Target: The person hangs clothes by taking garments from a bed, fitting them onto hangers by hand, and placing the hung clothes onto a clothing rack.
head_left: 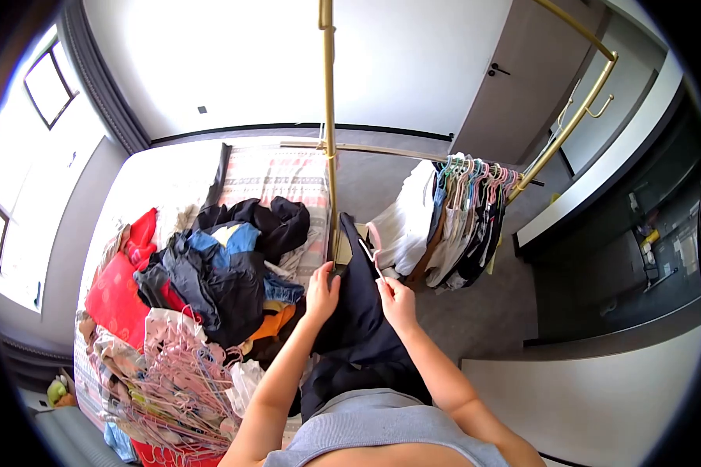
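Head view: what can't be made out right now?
In the head view:
Left hand: grip on the black garment too small to tell.
Garment's lower end: blends into dark cloth.
Hung clothes: mostly hidden by each other.
Rack: top cut off by upper edge.

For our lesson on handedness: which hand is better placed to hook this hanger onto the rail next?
Probably the right hand: it grips the hanger, nearer the hung clothes, while the left hand, beside the black garment, holds no hanger.
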`<state>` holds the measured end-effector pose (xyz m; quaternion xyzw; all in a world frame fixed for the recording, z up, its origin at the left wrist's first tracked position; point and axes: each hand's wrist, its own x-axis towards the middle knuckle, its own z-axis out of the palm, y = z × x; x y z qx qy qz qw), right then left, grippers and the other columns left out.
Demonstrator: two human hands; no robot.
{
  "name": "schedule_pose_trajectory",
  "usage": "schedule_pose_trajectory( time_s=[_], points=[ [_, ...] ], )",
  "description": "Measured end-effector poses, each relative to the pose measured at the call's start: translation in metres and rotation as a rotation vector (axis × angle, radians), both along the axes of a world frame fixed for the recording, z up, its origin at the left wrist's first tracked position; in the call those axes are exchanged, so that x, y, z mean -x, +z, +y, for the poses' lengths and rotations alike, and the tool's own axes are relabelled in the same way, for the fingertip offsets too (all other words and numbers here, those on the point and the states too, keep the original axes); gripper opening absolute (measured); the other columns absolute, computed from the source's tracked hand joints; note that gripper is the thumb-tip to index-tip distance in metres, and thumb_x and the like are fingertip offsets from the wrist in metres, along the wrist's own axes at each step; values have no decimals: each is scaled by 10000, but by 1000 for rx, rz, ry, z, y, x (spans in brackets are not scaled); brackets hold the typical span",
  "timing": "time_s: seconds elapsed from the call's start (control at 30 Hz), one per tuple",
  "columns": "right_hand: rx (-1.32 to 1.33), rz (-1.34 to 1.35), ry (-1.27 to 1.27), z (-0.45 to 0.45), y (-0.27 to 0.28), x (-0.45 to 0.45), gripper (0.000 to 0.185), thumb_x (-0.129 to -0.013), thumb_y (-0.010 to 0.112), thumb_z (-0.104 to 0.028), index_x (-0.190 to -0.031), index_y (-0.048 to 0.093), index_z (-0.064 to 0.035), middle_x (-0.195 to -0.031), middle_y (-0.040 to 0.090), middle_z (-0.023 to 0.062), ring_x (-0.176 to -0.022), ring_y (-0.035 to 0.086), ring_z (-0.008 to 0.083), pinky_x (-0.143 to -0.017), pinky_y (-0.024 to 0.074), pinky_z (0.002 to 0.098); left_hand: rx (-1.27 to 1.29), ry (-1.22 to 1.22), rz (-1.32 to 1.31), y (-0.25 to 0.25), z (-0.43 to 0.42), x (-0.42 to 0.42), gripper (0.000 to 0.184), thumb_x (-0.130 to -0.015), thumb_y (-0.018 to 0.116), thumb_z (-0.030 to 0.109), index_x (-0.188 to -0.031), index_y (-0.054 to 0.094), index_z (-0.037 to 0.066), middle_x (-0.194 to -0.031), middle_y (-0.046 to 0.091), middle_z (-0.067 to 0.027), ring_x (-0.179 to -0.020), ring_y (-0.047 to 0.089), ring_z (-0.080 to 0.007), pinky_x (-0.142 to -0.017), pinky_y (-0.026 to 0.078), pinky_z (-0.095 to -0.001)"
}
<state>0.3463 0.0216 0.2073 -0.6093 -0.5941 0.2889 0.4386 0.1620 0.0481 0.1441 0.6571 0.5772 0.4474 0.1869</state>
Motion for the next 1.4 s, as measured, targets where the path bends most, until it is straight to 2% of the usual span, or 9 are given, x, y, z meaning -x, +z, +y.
schedule_pose_trajectory(
  time_s=[0.1,0.13,0.17,0.33,0.4,0.8,0.97,1.1,1.4],
  points=[
    [213,73,62,39,-42,-19,191,-879,536,-163,-924,630,-3,-563,530,4,-515,487,74,-494,388,238,78,-61,-70,-5,22,-38,348,-835,556,138,-1156,476,28,-1025,558,-151,-905,550,-275,-811,440,-352],
    [365,398,119,55,-61,-22,177,-874,534,-138,-951,633,-13,-649,579,-2,-568,500,60,-534,390,215,100,-89,-89,-6,30,-50,324,-846,542,168,-1125,491,12,-1021,555,-177,-935,536,-326,-820,432,-376],
    [467,457,150,69,-78,-32,176,-874,532,-128,-970,630,-19,-685,594,-2,-584,496,55,-550,388,204,109,-105,-88,-11,42,-60,315,-848,539,170,-1118,499,12,-1016,558,-180,-932,537,-329,-818,432,-378],
    [626,662,212,152,-70,-65,218,-893,535,-185,-1052,628,-69,-719,592,-36,-554,414,19,-479,313,170,136,-125,-60,-28,107,-111,267,-874,499,182,-1077,525,10,-989,572,-191,-924,543,-350,-801,434,-403],
    [612,636,268,187,-58,-79,232,-903,521,-215,-1061,628,-82,-663,490,-81,-544,395,9,-456,292,169,202,-122,-66,-19,139,-131,267,-881,486,191,-1075,524,12,-981,571,-195,-911,542,-354,-796,433,-405],
    [557,661,176,331,-83,-167,215,-901,519,-170,-1051,627,-60,-723,559,-60,-589,461,25,-506,377,183,288,-146,40,-5,288,-232,322,-893,437,254,-1081,555,21,-1008,575,-197,-964,524,-355,-843,411,-415],
    [603,758,78,369,-115,-191,218,-881,549,-158,-1058,614,-51,-839,630,17,-740,589,104,-634,472,222,334,-158,11,-17,309,-262,380,-896,432,309,-1134,492,19,-1015,571,-222,-943,536,-393,-804,431,-447],
    [699,800,0,396,-127,-209,208,-882,559,-200,-1038,612,-73,-792,625,24,-676,594,101,-570,477,209,360,-174,60,-21,320,-272,384,-890,449,314,-1137,493,23,-1034,563,-231,-947,539,-391,-810,434,-445],
    [753,534,-261,408,-194,-227,145,-878,523,-148,-948,582,-36,-750,630,62,-589,598,141,-507,524,277,386,-166,93,-43,314,-271,402,-863,501,302,-1115,517,-11,-1015,572,-225,-936,545,-388,-815,443,-430]
  ],
)
